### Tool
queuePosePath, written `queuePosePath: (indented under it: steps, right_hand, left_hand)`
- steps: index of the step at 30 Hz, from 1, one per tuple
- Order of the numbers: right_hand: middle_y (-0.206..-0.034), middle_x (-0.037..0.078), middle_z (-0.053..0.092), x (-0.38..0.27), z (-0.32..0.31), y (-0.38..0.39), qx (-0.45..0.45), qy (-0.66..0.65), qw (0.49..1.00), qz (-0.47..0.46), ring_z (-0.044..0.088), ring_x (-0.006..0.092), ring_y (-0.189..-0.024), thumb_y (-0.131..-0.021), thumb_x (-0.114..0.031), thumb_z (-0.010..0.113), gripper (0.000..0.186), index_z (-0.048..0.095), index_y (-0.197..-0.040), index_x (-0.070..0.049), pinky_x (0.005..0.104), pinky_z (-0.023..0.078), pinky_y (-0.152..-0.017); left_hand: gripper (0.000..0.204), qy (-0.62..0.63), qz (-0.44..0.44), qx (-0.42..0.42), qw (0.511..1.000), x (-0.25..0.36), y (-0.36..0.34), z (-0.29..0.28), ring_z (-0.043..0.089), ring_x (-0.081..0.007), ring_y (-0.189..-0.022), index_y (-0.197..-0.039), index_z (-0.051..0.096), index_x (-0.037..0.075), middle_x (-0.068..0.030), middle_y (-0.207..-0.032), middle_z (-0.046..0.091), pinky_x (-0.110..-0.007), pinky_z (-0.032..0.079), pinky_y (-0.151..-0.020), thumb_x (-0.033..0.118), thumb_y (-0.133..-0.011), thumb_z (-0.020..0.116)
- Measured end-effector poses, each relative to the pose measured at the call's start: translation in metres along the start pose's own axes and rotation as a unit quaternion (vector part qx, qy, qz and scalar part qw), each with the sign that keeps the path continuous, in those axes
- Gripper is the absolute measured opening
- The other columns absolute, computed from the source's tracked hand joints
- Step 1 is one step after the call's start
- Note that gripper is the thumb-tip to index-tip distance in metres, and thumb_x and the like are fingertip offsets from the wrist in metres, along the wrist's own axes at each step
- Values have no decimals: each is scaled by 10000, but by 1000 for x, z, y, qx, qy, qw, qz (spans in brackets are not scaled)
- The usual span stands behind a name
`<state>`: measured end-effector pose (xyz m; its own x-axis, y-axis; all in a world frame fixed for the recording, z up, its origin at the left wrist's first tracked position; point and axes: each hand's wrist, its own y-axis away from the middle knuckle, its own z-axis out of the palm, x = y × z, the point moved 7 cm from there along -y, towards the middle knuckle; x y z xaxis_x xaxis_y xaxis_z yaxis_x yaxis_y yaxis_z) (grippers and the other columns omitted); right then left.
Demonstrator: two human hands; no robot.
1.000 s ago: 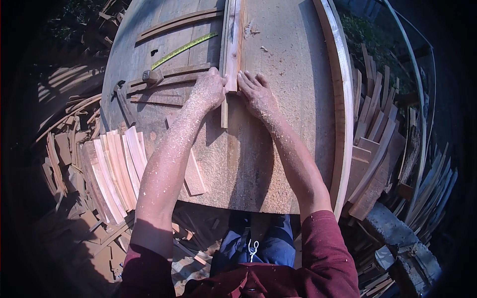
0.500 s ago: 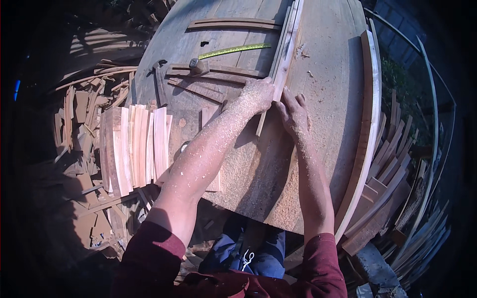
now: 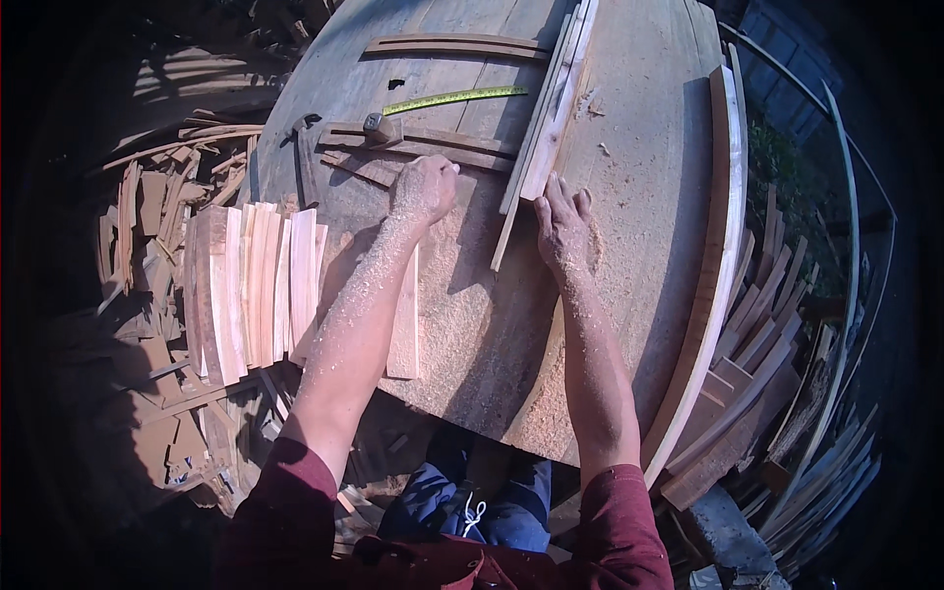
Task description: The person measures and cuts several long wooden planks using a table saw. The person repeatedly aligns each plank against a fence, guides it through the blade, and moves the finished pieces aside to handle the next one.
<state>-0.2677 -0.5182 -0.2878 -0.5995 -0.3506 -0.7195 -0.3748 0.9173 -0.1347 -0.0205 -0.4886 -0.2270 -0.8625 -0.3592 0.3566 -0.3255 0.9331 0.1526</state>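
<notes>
My left hand [image 3: 425,190], dusted with sawdust, is curled closed above the table, left of a long pale wooden strip [image 3: 559,123]. What its fingers hold, if anything, is hidden. My right hand [image 3: 564,228] is at the near end of that strip, fingers stretched forward along its right side and touching it. Thinner strips lie against the strip's left side, one reaching nearer to me. Beyond my left hand is a wooden block tool [image 3: 382,129] on dark wooden strips [image 3: 462,147]. A yellow measuring tape [image 3: 454,98] stretches out past it.
Sawdust covers the wooden tabletop [image 3: 649,197]. A hammer [image 3: 303,157] lies at its left edge, near a row of pale boards [image 3: 261,285]. Two slim strips [image 3: 457,45] lie farther off. A long curved board [image 3: 710,265] runs along the right edge, with stacked offcuts [image 3: 752,364] beyond.
My left hand has come off the long strip and moved left, closed. My right hand stays at the strip's near end. The whole view has shifted slightly.
</notes>
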Motion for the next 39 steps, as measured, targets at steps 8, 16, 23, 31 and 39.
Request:
queuePosePath:
  steps: [8, 16, 23, 31, 39]
  right_hand:
    - [-1528, 185, 479, -19, 13, 2, -9, -20, 1000, 1, 388, 306, -1470, -1085, -328, 388, 515, 465, -1491, -19, 468, 175, -1250]
    - [-1540, 184, 465, -13, 0, -1, -1, -26, 999, 24, 371, 302, -1481, -1082, -331, 391, 531, 436, -1512, -23, 464, 165, -1252]
    - [-1538, 188, 462, 3, -2, -1, -16, -4, 1000, 16, 359, 313, -1482, -1083, -345, 383, 535, 438, -1507, -25, 471, 172, -1251]
    - [-1543, 197, 457, 6, -2, -3, -6, -17, 1000, 13, 354, 306, -1489, -1082, -331, 399, 529, 450, -1498, -8, 460, 165, -1249]
    - [-1561, 178, 435, -5, -2, -2, -27, -4, 999, 16, 345, 291, -1492, -1098, -353, 346, 527, 432, -1520, -48, 445, 171, -1260]
  left_hand:
    - [934, -97, -236, 37, 966, -186, -13, 17, 515, -490, -1320, -1337, 515, -190, -413, -1391, 483, -500, 434, -1093, 659, -952, 457]
    - [547, 266, -369, 22, 890, -199, -27, 45, 657, -258, -847, -1183, 695, 10, -162, -1108, 704, -398, 556, -587, 457, -871, 649]
    - [146, 544, -301, 107, 776, -153, 0, 61, 549, -156, -559, -909, 626, 115, -30, -763, 625, -315, 442, -472, 244, -930, 562]
    - [284, 625, -293, 119, 714, -127, 154, 21, 687, -238, -740, -1175, 406, 86, -113, -925, 619, -399, 600, -619, 47, -947, 571]
    - [230, 573, -285, 100, 762, -128, 195, 6, 579, -134, -565, -1197, 428, 109, -81, -862, 615, -310, 510, -480, 232, -1049, 554]
